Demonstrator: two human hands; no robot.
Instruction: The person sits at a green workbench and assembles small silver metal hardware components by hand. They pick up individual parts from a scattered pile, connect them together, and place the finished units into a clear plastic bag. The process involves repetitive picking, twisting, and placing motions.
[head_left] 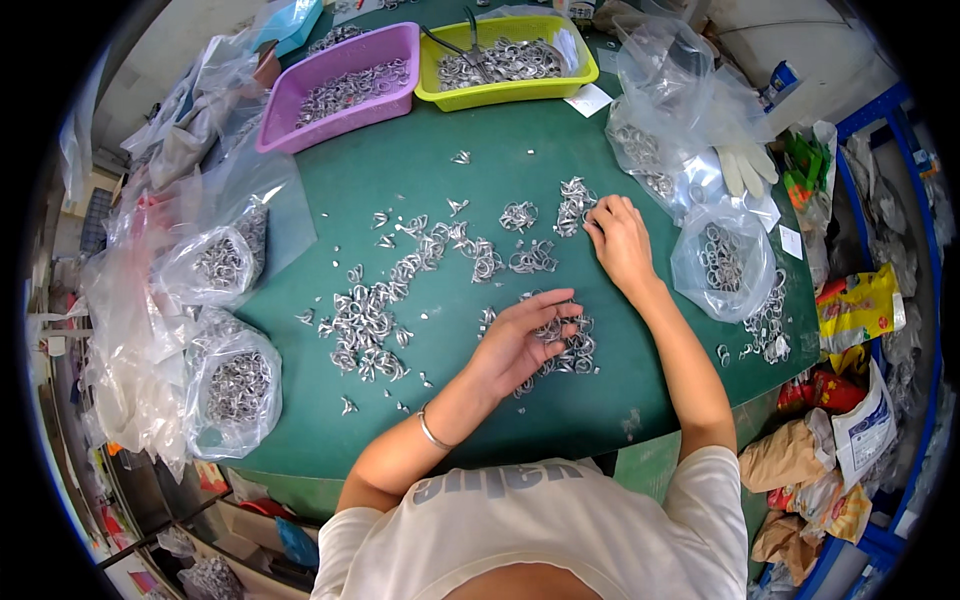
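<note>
Small silver metal rings lie in several heaps on a green tabletop. My left hand (522, 340) rests beside a ring heap (578, 350), palm turned toward it, fingers apart and curving over its left part. Farther right, my right hand (620, 240) has its fingers bent down and drawn together at the right edge of a smaller heap of rings (572, 205). Whatever lies between those fingertips is hidden. Two little clusters, a ring cluster (518, 215) and another ring cluster (532, 257), sit between the hands. A larger spread of rings (365, 325) lies to the left.
At the back stand a purple basket (285, 125) and a yellow-green basket (510, 92), both with metal pieces; pliers (468, 48) lie in the latter. Open plastic bags of rings flank the table: a left bag (262, 420) and a right bag (715, 300). A blue shelf (915, 330) stands right.
</note>
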